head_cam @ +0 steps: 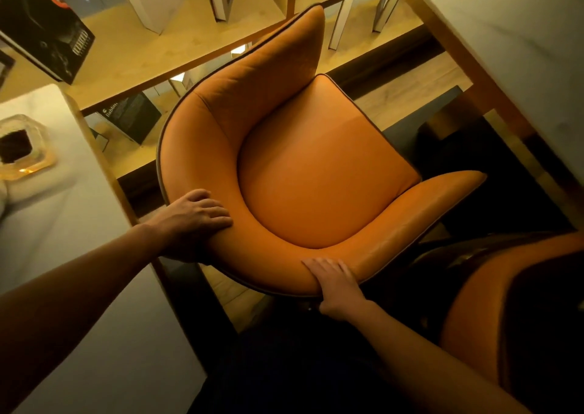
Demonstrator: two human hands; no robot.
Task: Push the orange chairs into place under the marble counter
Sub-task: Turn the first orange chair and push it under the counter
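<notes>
Both hands clamped on an orange chair's (303,173) curved backrest: left grip (196,221), right grip (335,284) (second chair (505,312) right of it), marble bench (505,34) beyond.

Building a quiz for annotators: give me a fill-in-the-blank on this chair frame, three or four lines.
1. Both hands rest on the curved ____ of the orange chair.
2. The left hand and right hand each have a grip on the chair's ____ rim.
3. A second orange chair shows at the ____ edge of the view.
4. The glass dish sits on the marble counter to the person's ____.

Missing words: backrest; padded; right; left
</notes>
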